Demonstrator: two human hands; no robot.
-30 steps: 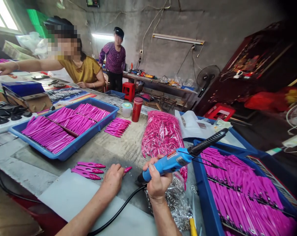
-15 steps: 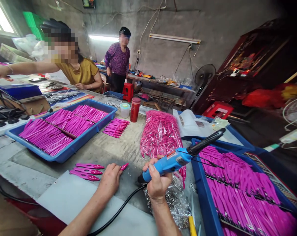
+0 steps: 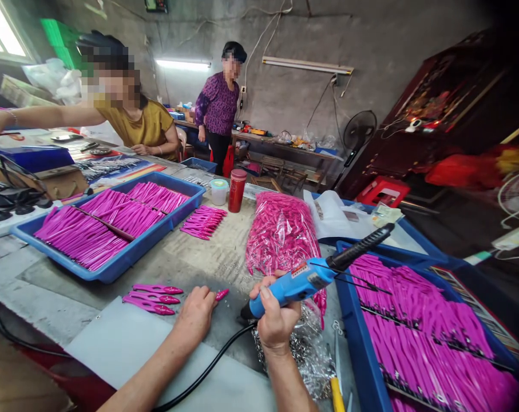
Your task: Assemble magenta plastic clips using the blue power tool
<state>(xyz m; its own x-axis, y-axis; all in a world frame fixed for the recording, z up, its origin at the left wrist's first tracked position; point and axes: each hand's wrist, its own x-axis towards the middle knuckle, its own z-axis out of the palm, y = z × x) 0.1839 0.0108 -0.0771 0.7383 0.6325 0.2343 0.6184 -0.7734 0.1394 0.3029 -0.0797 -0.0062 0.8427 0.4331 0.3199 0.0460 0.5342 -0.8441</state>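
My left hand (image 3: 198, 313) is closed over a slim glossy pink piece (image 3: 222, 294), whose pointed tip shows past the fingers. The rest of that piece is hidden under the hand. To its left, several pink pieces (image 3: 154, 299) with an opening along their length lie side by side on the table. My right hand (image 3: 278, 320) is wrapped around a blue corded tool (image 3: 300, 281) that looks like an electric screwdriver. Its black ribbed end points up to the right, and a black cord (image 3: 218, 356) runs down to the lower left.
Blue trays (image 3: 113, 274) (image 3: 349, 320) of pink strips stand at left and right. A clear bag of pink parts (image 3: 282, 232), a bag of small metal parts (image 3: 296, 343), a red cup (image 3: 237, 191) and a yellow-handled tool (image 3: 336, 395) surround the work area. Two people (image 3: 145, 129) (image 3: 218, 109) are beyond.
My left hand has shifted slightly to the right with the pink piece. The right hand and blue tool stay almost still. The person in the purple top has moved right.
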